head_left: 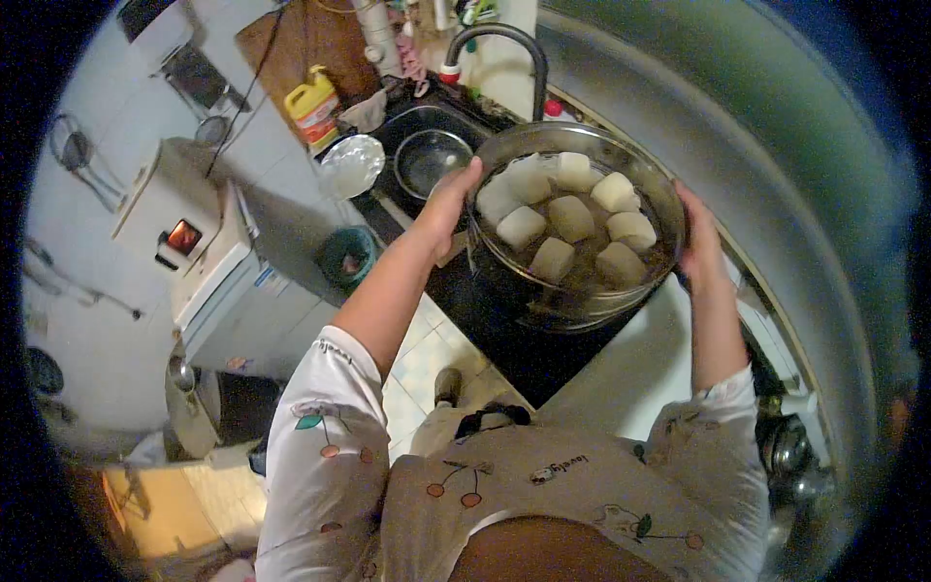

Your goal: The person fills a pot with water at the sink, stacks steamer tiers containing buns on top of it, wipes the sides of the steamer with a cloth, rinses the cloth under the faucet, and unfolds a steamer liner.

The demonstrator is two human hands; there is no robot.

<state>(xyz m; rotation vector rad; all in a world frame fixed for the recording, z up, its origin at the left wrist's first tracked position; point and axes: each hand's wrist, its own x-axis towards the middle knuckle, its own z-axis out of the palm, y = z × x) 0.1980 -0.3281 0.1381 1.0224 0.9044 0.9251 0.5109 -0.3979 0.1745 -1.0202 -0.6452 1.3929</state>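
Between my two hands is a large round metal pot (499, 281), held by its sides over the black counter. Several pale, rounded pieces (571, 218) stand inside it, some in what looks like cloudy liquid. My left hand (451, 209) presses against the pot's left side, thumb near the rim. On the right side, my right hand (698, 238) grips the pot, its fingers partly hidden behind it. Beyond the pot's left edge, a round pan (427, 165) sits in the dark sink (417, 121).
A black faucet (538, 73) arches behind the pot. Left of the sink are a silvery round dish (352, 167) and a yellow bottle (312, 107). A teal bin (347, 254) stands on the floor near a white appliance (257, 310). Glass jars (787, 451) are at the right.
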